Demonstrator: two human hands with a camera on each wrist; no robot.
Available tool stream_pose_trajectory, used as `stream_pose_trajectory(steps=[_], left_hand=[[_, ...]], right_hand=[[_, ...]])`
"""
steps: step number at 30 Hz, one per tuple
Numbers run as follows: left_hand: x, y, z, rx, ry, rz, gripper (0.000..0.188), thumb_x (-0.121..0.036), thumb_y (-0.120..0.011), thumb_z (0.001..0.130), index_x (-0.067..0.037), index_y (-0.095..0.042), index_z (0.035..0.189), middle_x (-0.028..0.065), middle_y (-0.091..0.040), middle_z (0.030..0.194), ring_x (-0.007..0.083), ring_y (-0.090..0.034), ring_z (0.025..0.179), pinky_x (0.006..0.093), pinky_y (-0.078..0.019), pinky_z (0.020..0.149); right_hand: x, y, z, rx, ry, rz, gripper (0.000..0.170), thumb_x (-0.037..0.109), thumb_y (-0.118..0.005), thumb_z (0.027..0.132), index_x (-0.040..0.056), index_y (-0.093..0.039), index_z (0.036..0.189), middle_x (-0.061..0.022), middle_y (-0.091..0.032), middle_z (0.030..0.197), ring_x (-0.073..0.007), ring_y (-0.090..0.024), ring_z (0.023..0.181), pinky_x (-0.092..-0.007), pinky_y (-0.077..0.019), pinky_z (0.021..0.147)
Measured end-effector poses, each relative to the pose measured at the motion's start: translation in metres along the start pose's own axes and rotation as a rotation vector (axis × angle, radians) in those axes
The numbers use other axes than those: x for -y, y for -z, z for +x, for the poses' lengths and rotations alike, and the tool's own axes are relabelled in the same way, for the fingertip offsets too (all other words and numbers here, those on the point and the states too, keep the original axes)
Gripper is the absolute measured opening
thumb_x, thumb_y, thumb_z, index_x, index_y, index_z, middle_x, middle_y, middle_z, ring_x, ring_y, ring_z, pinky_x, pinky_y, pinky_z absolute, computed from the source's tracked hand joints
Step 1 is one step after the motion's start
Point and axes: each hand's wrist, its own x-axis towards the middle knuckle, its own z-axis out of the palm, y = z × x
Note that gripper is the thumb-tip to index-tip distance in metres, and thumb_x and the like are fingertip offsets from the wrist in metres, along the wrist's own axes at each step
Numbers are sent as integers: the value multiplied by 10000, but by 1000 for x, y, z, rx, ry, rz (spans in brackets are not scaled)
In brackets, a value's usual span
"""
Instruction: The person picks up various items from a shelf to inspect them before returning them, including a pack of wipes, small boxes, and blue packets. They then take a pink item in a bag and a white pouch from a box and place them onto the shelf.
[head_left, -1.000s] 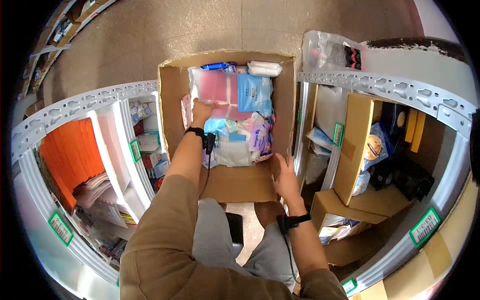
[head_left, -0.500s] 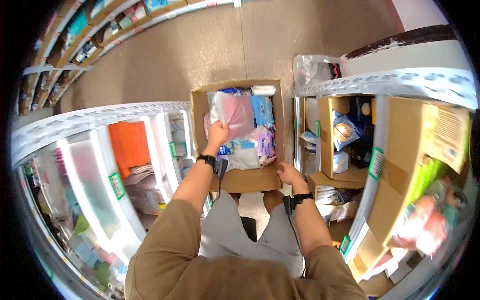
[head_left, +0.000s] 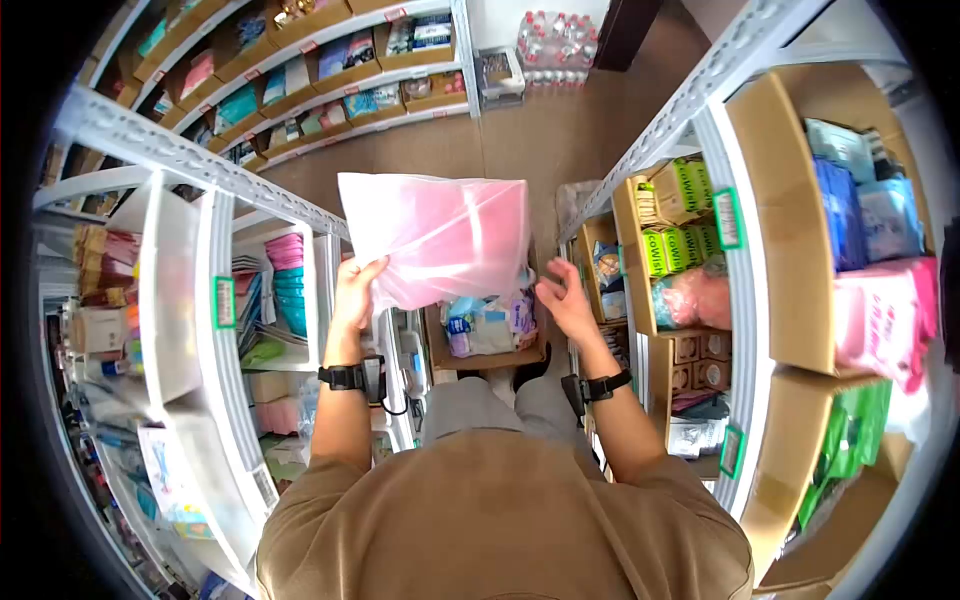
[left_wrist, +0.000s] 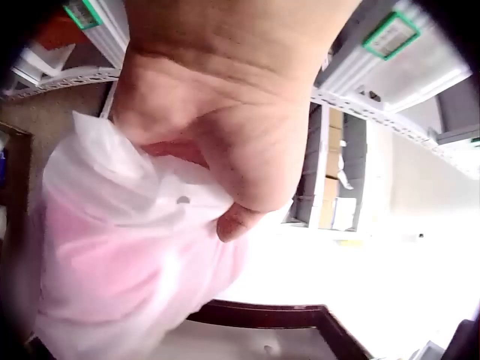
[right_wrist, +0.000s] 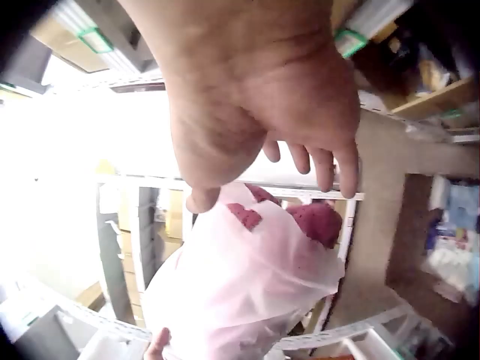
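A frosted plastic bag with pink contents (head_left: 450,235) is held up above the cardboard box. My left hand (head_left: 357,290) pinches its lower left corner, thumb on top; in the left wrist view the hand (left_wrist: 217,127) grips the bag's whitish edge (left_wrist: 112,161). My right hand (head_left: 568,303) is off the bag's right side, its fingers spread and touching nothing. In the right wrist view that hand (right_wrist: 262,105) hangs over the bag (right_wrist: 240,277), where dark pink textured material shows at one end.
The cardboard box (head_left: 440,350) holds packaged goods (head_left: 490,330) below the bag. Metal shelving with cartons stands on both sides. Across the aisle are another shelf (head_left: 330,90) and bottled water packs (head_left: 557,45).
My left hand has lifted the pink bag out of the box and raised it. My right hand has left the box's near right corner and come up. The view has tilted toward the far shelf.
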Motion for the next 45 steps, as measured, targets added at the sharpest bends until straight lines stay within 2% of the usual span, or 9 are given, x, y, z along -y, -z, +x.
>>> stream_pose_trajectory(steps=[9,14,18,21,24,31,33,42,45], left_hand=[[3,-17,6,229,-225,-329,456,-194,-563,945,-1,-504,1353,122,-569,1337,270,-538,1238,416,-401,1081],[-20,-76,-29,398,-195,-443,430,-169,-602,942,19,-530,1321,109,-582,1320,213,-535,1229,365,-412,1057],[-71,-80,-36,573,-441,-168,270,-78,-585,924,46,-643,1157,108,-600,1275,177,-566,1159,310,-448,994],[-88,-84,-32,689,-3,-468,223,-22,-586,908,45,-668,1105,87,-642,1197,159,-602,1092,301,-489,938],[-34,-79,10,699,-255,-118,243,63,-613,859,31,-679,1090,57,-682,1096,159,-658,925,286,-542,811],[-60,-118,-51,1069,-134,-132,246,90,-635,838,44,-683,1075,58,-681,1102,159,-648,968,287,-523,859],[-74,-126,-32,1136,-365,400,284,106,-603,870,1,-675,1124,75,-658,1175,176,-623,1071,286,-478,946],[-61,-169,-23,901,511,255,499,-578,-552,941,-90,-590,1043,25,-614,890,106,-534,685,256,-480,594],[-32,-174,-15,847,373,503,470,-560,-563,943,-116,-561,1096,18,-654,943,106,-647,765,266,-538,582]], right_hand=[[153,-28,-38,134,558,-144,851,203,-820,798,21,-319,1461,-122,-476,1394,-235,-497,1256,-378,-415,1046],[177,-51,-64,-217,646,-99,770,22,-836,717,4,-430,1371,-92,-547,1320,-209,-529,1214,-350,-416,1048],[259,-51,-110,-238,1216,-293,565,-48,-773,721,50,-545,1229,-177,-533,1344,-316,-447,1335,-423,-397,1081],[280,-46,-132,-251,1448,-404,323,-115,-676,775,25,-606,1057,-207,-597,1246,-383,-531,1254,-463,-435,1055],[285,-53,-151,-307,1429,-434,136,-136,-633,831,-15,-590,876,-221,-637,1137,-365,-634,1113,-429,-547,922],[315,-57,-155,-313,1439,-439,136,-131,-597,861,-7,-540,869,-175,-673,962,-339,-671,1041,-421,-542,894],[325,-56,-159,-297,1422,-514,155,-146,-514,900,9,-523,911,-159,-654,939,-332,-686,986,-483,-500,971],[272,-43,-162,-9,982,-928,128,-105,-586,848,-18,-493,858,-138,-618,875,-306,-637,846,-361,-515,751],[260,-37,-175,29,911,-960,114,-75,-606,846,-14,-510,851,-132,-626,883,-310,-637,851,-355,-510,743]])
